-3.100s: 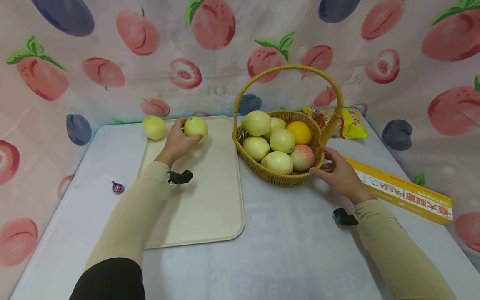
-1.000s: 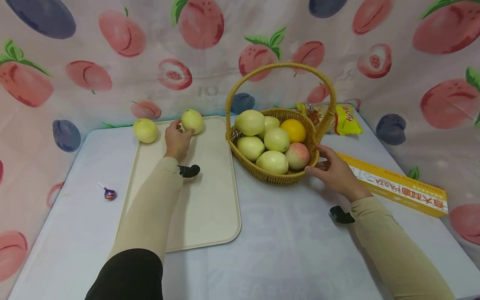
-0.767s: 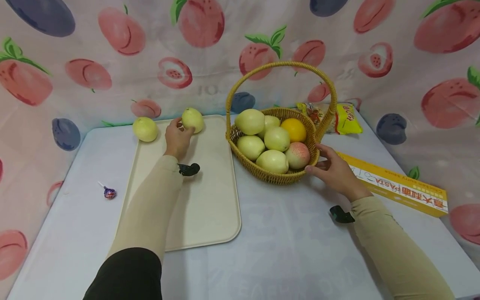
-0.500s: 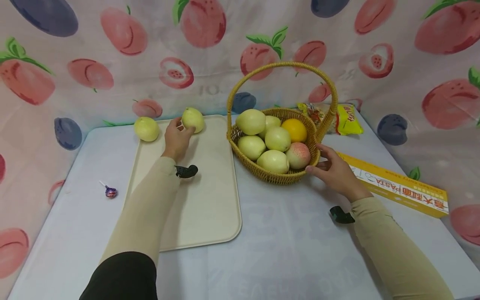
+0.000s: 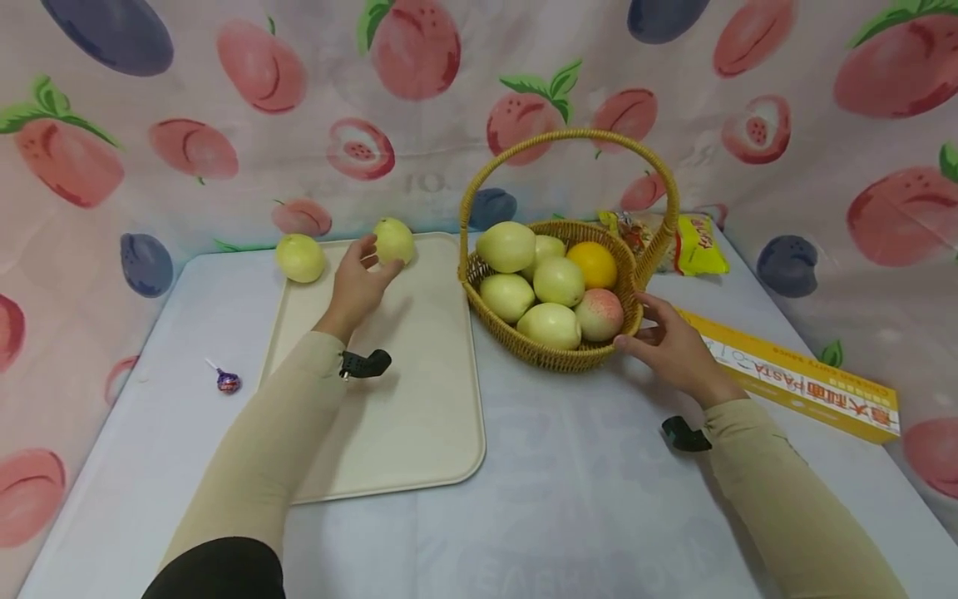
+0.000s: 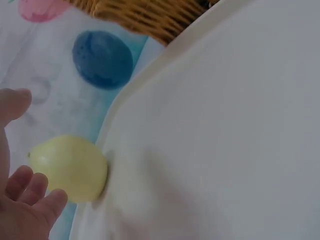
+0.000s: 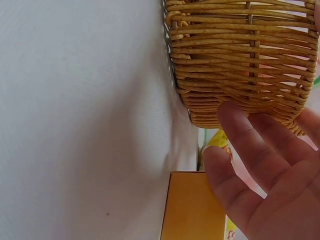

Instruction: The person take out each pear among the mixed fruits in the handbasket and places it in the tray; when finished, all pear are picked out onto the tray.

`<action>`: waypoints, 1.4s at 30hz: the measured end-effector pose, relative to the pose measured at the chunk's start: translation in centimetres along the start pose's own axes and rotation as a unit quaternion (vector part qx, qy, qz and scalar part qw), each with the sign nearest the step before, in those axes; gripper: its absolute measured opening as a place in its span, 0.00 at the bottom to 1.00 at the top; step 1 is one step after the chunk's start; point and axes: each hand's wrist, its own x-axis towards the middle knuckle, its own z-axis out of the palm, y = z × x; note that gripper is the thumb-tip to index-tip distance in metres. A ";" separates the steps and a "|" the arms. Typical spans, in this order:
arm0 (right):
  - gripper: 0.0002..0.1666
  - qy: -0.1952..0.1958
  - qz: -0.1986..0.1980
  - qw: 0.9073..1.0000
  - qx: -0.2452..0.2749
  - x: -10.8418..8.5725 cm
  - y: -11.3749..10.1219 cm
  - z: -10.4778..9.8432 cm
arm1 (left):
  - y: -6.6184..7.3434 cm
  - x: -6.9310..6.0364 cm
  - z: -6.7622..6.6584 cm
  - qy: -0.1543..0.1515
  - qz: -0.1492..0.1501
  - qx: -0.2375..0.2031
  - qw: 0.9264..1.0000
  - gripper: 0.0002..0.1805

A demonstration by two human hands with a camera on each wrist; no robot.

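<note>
Left hand (image 5: 359,287) eased open beside round, pale-green fruit (image 5: 395,241)

Since half a second earlier, the thumb had been moved off; nothing was gripped, though fingertip contact could not be determined. The fruit was seated at the far edge of the cream rectangular tray (image 5: 419,374). The right hand (image 5: 677,351) was rested, fingers extended, against the golden woven basket (image 5: 555,358). Stability was best confirmed before the fingers were withdrawn.

"PASTA" & Chin. chars "意大利面" are printed on yel. box (image 5: 801,380); lettering on yel. pkt (image 5: 702,246) can't be read clearly.
</note>
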 end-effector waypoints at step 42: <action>0.58 -0.003 -0.007 1.000 0.009 -0.1 0.3 0.0 | 6.6 -7.3 7.5 -0.208 0.208 0.016 0.956 0.33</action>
